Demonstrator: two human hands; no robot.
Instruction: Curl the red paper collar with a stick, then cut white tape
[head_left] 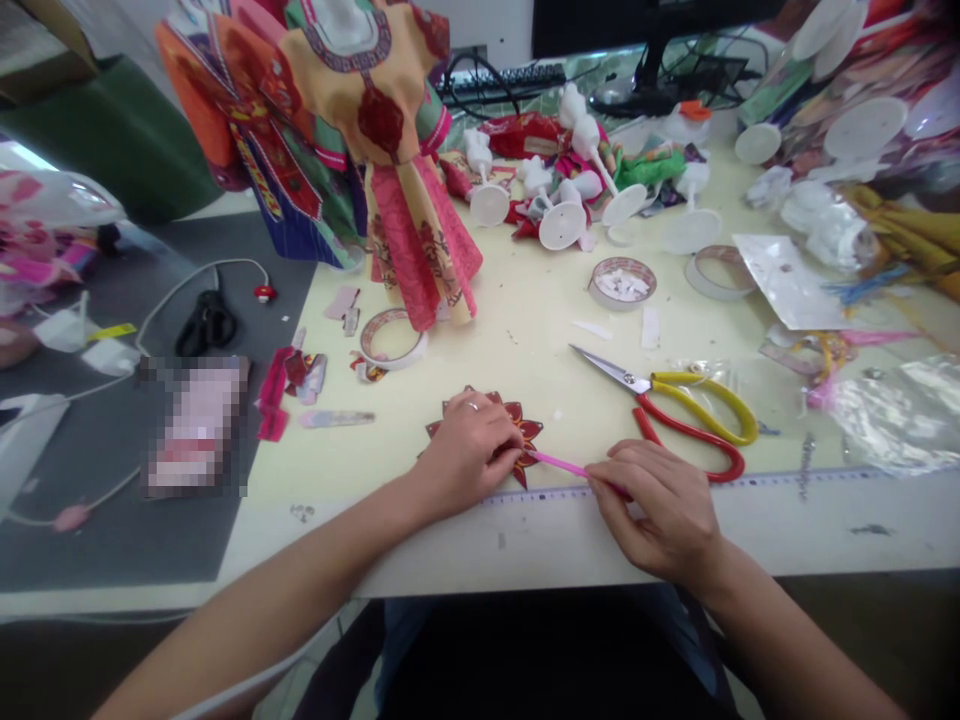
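A dark red, flower-shaped piece with pointed petals lies on the table, partly covered by my left hand. The thumb and fingers of that hand are pinched together over it, at one end of a narrow pink ribbon. Stretched straight, the ribbon runs to my right hand, whose thumb and fingertips grip its other end. Just beyond the right hand lie scissors with one yellow and one red handle, blades pointing away to the left. The ribbon's tip at the left fingers is mostly hidden.
A ruler strip runs along the front edge. Behind stand dressed doll figures and white stands. Tape rolls, one holding white scraps, sit mid-table. Fabric scraps and a hair clip lie left.
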